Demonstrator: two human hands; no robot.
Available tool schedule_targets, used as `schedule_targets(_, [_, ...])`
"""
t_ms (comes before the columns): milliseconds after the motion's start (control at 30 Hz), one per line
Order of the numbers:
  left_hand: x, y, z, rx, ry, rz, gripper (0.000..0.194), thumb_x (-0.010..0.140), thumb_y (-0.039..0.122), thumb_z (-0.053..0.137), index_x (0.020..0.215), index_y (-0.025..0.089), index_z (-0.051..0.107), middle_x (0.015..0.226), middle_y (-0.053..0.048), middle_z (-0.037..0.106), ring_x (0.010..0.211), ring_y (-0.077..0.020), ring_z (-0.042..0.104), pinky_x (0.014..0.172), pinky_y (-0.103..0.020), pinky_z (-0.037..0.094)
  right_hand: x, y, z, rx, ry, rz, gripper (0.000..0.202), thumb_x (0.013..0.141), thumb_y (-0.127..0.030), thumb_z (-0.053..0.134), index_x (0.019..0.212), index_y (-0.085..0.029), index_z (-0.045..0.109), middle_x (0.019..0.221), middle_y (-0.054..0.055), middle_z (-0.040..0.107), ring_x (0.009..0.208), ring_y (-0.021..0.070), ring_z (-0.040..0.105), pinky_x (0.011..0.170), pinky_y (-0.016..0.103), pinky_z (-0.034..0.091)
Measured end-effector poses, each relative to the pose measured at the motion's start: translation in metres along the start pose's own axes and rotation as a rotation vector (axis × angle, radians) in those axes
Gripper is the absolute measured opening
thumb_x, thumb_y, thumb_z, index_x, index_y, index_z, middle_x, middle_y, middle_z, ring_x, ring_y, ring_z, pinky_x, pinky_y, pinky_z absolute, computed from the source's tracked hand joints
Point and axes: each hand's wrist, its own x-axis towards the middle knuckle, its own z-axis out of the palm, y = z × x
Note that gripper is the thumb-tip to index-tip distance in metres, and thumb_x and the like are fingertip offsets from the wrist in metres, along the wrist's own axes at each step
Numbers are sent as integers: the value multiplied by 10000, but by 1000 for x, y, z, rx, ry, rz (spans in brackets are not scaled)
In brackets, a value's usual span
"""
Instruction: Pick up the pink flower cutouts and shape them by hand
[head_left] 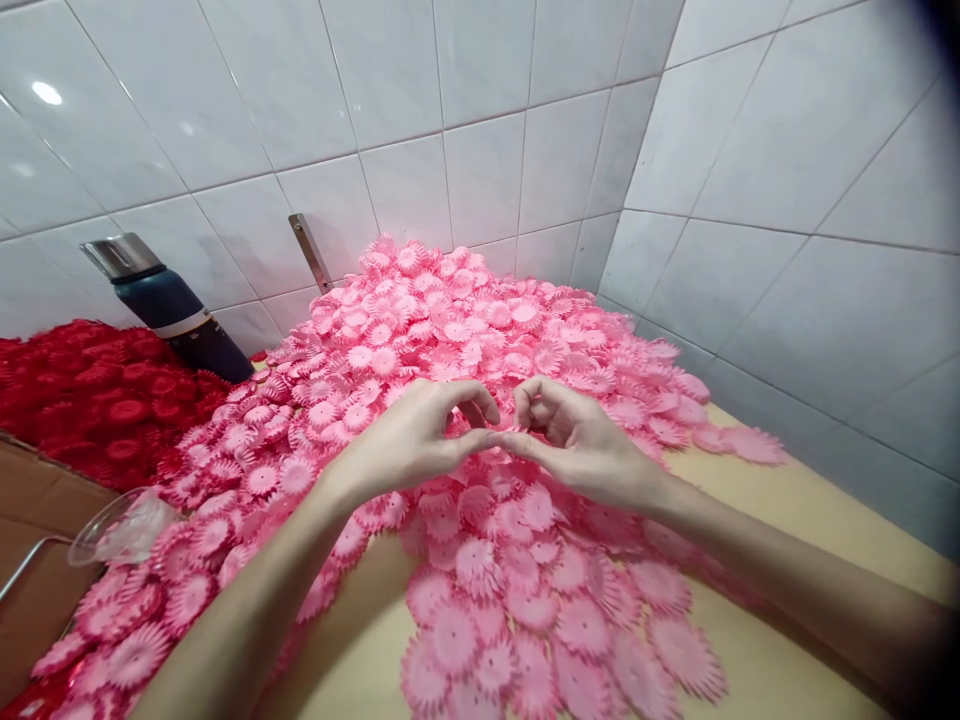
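My left hand (429,434) and my right hand (576,438) are held close together above a large heap of pink fabric flower pieces (442,320). The tips of both thumbs meet in the middle. On each hand the fingers are curled in toward the thumb. Whatever they pinch, if anything, is too small or too hidden to make out. Each pink piece is round with a fringed edge, and some show a small hole at the centre. Flatter, paler pink pieces (536,610) spread over the table below my hands.
Left of the pink heap is a pile of red pieces (97,400), with a dark blue bottle (176,310) leaning beside it. A clear plastic cup (127,530) lies by a cardboard box (37,530). Tiled walls (480,170) border the yellowish table (352,630). A metal strip (309,252) rests against the wall.
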Motion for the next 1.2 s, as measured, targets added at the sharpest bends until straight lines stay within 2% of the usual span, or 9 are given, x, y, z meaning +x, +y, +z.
schedule_targets(133, [1, -3, -1, -59, -67, -11, 208, 851, 366, 627, 839, 159, 648, 820, -7, 679, 713, -118, 583, 638, -242, 414, -2, 4, 1, -32, -5, 10, 272, 859, -364, 650, 837, -226, 416, 710, -51, 444, 571, 88, 409, 489, 249, 338])
schedule_targets(233, [3, -6, -1, -80, -132, -25, 221, 823, 359, 657, 842, 141, 686, 758, -8, 671, 642, -101, 543, 583, -225, 383, -4, 5, 2, -18, -8, -9, 308, 846, -372, 666, 815, -226, 397, 707, -52, 449, 549, 81, 401, 468, 244, 326])
schedule_targets(400, [4, -8, 0, -127, -265, -49, 302, 819, 419, 639, 859, 129, 714, 610, 28, 539, 519, -74, 384, 475, -220, 271, -5, 2, 3, -19, 7, -28, 335, 821, -356, 699, 783, -220, 395, 672, -65, 412, 532, 70, 369, 456, 227, 312])
schedule_targets(600, [4, -3, 5, -123, -184, -60, 314, 817, 420, 627, 764, 125, 721, 544, 44, 466, 490, -63, 318, 455, -220, 244, -6, 1, 2, 38, 23, -1, 373, 802, -376, 714, 769, -223, 376, 621, -70, 435, 499, 70, 385, 437, 223, 295])
schedule_targets(767, [6, -1, 9, -207, -71, -124, 244, 765, 356, 687, 727, 119, 728, 557, 25, 550, 496, -63, 362, 457, -217, 268, -5, 1, 1, 51, 66, 33, 383, 796, -393, 720, 764, -221, 380, 598, -61, 482, 495, 78, 437, 440, 221, 304])
schedule_targets(867, [6, -1, 9, -246, -79, -162, 213, 747, 329, 697, 722, 119, 728, 545, 32, 534, 485, -59, 350, 443, -216, 252, -4, 2, 1, 72, 61, 65, 372, 793, -398, 723, 776, -217, 399, 587, -60, 507, 500, 78, 463, 453, 212, 325])
schedule_targets(1000, [7, -1, 10, -183, -105, -146, 169, 754, 274, 664, 709, 123, 724, 537, 36, 531, 487, -56, 349, 448, -213, 258, -4, 5, 1, 73, 17, 65, 337, 811, -372, 712, 791, -213, 415, 584, -68, 511, 506, 70, 479, 466, 201, 354])
schedule_targets(1100, [6, -3, 10, -81, -76, -134, 146, 759, 234, 623, 720, 136, 723, 577, 22, 600, 502, -67, 419, 470, -217, 305, -4, 7, -1, 59, -66, 28, 235, 853, -323, 672, 867, -213, 466, 685, -43, 560, 577, 78, 536, 510, 207, 414])
schedule_targets(1200, [6, -7, 9, 5, -32, -135, 145, 755, 222, 596, 733, 150, 719, 649, -1, 664, 561, -97, 513, 519, -236, 364, -3, 7, -4, 98, -158, 5, 225, 845, -253, 681, 973, -221, 499, 893, -5, 577, 804, 112, 604, 695, 250, 509])
